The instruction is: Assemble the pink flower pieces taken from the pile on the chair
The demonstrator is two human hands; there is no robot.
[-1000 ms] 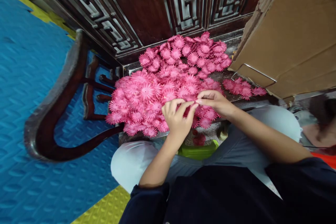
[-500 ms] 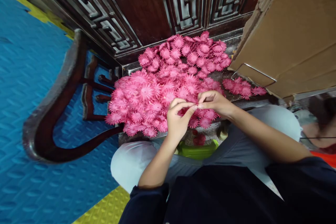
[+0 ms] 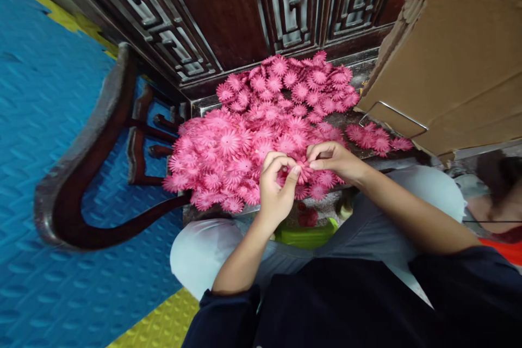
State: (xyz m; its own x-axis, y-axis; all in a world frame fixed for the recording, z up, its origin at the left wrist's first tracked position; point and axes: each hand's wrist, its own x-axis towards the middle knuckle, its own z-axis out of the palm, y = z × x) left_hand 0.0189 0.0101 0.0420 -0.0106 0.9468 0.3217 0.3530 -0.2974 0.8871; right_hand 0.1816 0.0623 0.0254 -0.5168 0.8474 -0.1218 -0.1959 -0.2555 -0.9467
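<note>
Between my two hands is a pink artificial flower piece (image 3: 303,172), with narrow petals spread out. My left hand (image 3: 278,182) pinches its left side between thumb and forefinger. On the opposite side, my right hand (image 3: 333,161) grips the edge with thumb and fingertips. Just beyond and below my hands lies a big heap of the same pink petal pieces (image 3: 228,144), spread over a dark wooden seat (image 3: 369,159). A smaller group of pink pieces (image 3: 369,136) lies to the right. Part of the held piece is hidden by my fingers.
A dark carved armrest (image 3: 110,119) curves along the left, above blue floor matting (image 3: 49,119). Behind the heap rises a carved wooden backrest (image 3: 220,5). A large cardboard box (image 3: 460,54) with a metal wire loop (image 3: 395,111) stands at right. Something green (image 3: 305,235) is between my knees.
The held flower piece has opened into view, its petals now spread between my hands. My left thumb and forefinger have drawn slightly left, away from my right fingertips.
</note>
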